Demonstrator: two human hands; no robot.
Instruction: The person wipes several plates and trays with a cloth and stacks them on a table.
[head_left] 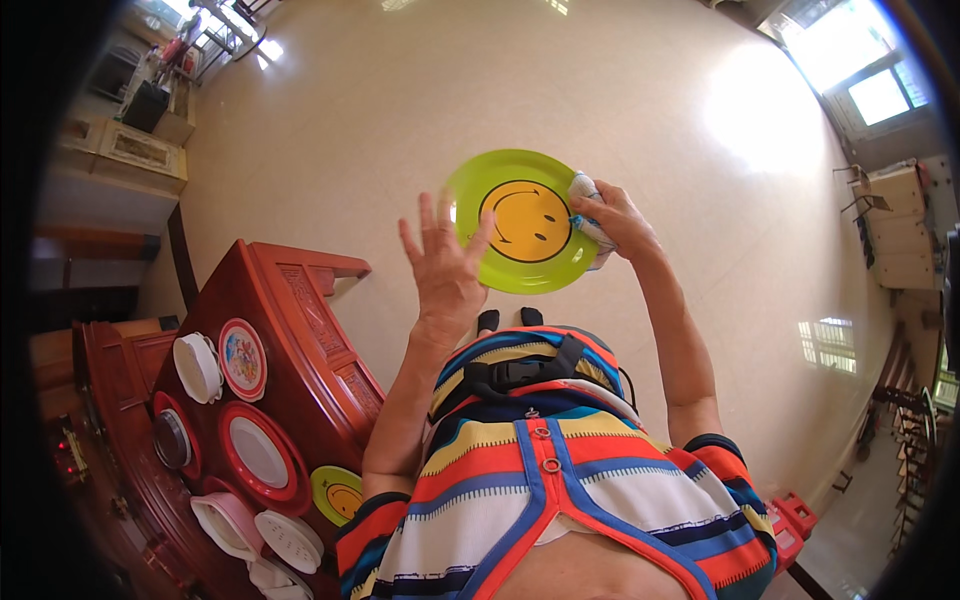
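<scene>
A round lime-green plate (525,220) with a printed yellow smiley is held up in front of me, its face turned toward me. My right hand (628,228) grips its right edge, with a crumpled white and blue cloth (582,187) between the fingers and the rim. At the plate's left edge, my left hand (447,270) is open with its fingers spread and slightly blurred. Its thumb overlaps the plate; whether it touches the rim I cannot tell.
A red-brown wooden cabinet (305,330) stands at my left. On it are a second green smiley plate (340,494), a red-rimmed picture plate (243,360), a red basin (290,490), a white bowl (198,367), a pink basket (226,525) and a white perforated lid (289,541).
</scene>
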